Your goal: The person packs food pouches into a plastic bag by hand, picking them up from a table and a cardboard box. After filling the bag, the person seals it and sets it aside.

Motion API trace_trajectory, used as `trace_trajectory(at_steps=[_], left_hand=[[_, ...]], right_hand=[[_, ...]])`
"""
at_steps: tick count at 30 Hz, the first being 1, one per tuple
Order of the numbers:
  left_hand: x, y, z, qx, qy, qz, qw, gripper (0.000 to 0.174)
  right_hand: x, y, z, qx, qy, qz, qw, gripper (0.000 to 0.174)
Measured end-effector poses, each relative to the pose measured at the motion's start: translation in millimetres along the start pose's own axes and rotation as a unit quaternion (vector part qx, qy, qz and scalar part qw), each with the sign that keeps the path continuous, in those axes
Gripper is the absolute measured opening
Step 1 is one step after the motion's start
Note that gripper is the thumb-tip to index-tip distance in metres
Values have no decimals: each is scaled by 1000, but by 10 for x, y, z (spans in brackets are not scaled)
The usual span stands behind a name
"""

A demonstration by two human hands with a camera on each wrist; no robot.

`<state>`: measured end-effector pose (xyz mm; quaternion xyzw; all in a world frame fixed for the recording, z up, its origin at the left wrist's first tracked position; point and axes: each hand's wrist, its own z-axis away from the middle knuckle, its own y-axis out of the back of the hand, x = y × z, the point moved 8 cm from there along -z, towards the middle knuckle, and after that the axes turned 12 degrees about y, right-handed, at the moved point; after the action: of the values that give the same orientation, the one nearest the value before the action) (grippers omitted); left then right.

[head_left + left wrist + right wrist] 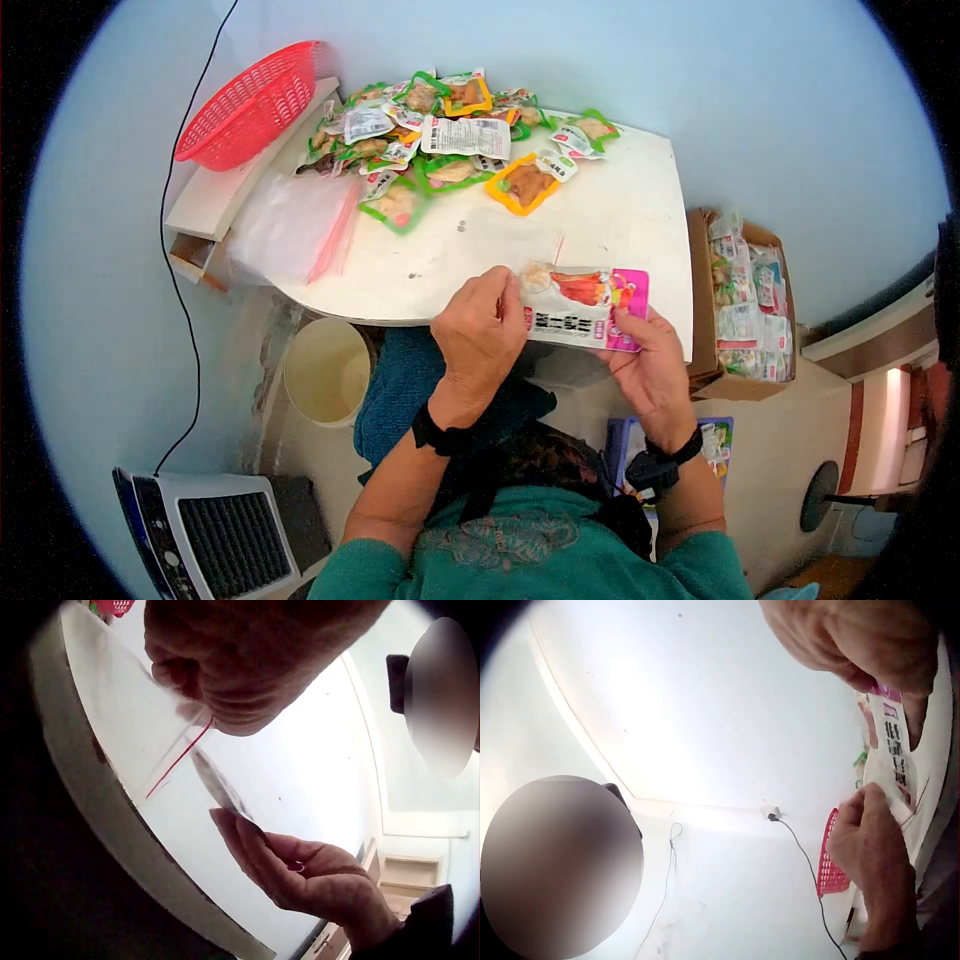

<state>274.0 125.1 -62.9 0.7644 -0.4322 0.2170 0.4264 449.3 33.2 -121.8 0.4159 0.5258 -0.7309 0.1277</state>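
My right hand grips a white and pink food packet by its pink end, thumb on the printed face. At the packet's other end is my left hand, its fingers curled and pinching a clear plastic bag with a red seal line. In the left wrist view the packet stands edge-on beside that bag, below the left hand. Both hands are over the front edge of the white table. Most of the clear bag barely shows in the head view.
Several food packets lie heaped at the table's back. A stack of clear bags lies at left, near a red basket. A cardboard box of packets stands at right. On the floor are a bin and a blue crate.
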Motion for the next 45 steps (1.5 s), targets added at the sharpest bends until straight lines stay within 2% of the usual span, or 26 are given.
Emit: trace_trajectory(at_steps=[3, 6, 7, 10, 11, 13, 15, 17, 19, 21, 24, 27, 30, 33, 36, 39, 41, 42, 45], left_hand=[[10, -41, 37, -9, -1, -7, 1000, 11], [35, -84, 65, -33, 14, 18, 999, 13], [47, -105, 70, -42, 23, 33, 998, 13], [65, -89, 71, 4, 3, 38, 999, 13], [29, -77, 60, 10, 5, 50, 999, 13], [-29, -48, 19, -18, 28, 47, 998, 12], [-74, -24, 12, -24, 36, 47, 998, 12], [-79, -24, 25, -12, 23, 49, 998, 12], [-55, -34, 26, -17, 21, 43, 999, 11], [-44, -46, 26, -21, 19, 45, 999, 11], [-41, -57, 27, -29, 15, 58, 998, 10], [-35, -40, 26, -29, 21, 77, 996, 9], [-79, 14, 3, -17, 45, 117, 992, 10], [-145, 30, -23, -16, 61, 149, 987, 11], [-185, 17, -27, -22, 69, 160, 984, 10], [-218, -2, -31, -21, 65, 171, 983, 10], [-207, 20, -49, -24, 56, 156, 986, 12], [-226, 25, -63, -28, 67, 157, 985, 11], [-277, 30, -75, -36, 79, 150, 985, 9]], right_hand=[[183, -124, -35, -9, -12, -14, 1000, 24], [351, -381, -114, -16, -14, -85, 996, 26], [439, -466, -181, -45, -10, -104, 993, 28], [789, -666, -278, -130, -110, -173, 970, 29], [852, -681, -300, -127, -151, -147, 969, 31], [771, -676, -346, -126, -146, -72, 979, 31], [753, -582, -467, -98, -130, -11, 987, 31], [694, -527, -499, -120, -89, 111, 983, 28], [615, -489, -532, -144, -39, 254, 956, 26], [556, -470, -579, -169, 15, 412, 895, 24], [645, -602, -554, -160, 20, 270, 949, 24], [821, -608, -650, -215, 36, 275, 936, 36], [841, -750, -616, -235, 10, 281, 930, 51], [929, -843, -603, -274, -31, 244, 930, 54], [897, -932, -514, -265, -60, 245, 931, 54], [907, -958, -518, -316, -52, 263, 910, 46], [806, -943, -563, -352, 44, 402, 844, 26], [738, -933, -580, -365, 92, 467, 800, 23], [387, -939, -520, -343, 51, 476, 808, 20]])
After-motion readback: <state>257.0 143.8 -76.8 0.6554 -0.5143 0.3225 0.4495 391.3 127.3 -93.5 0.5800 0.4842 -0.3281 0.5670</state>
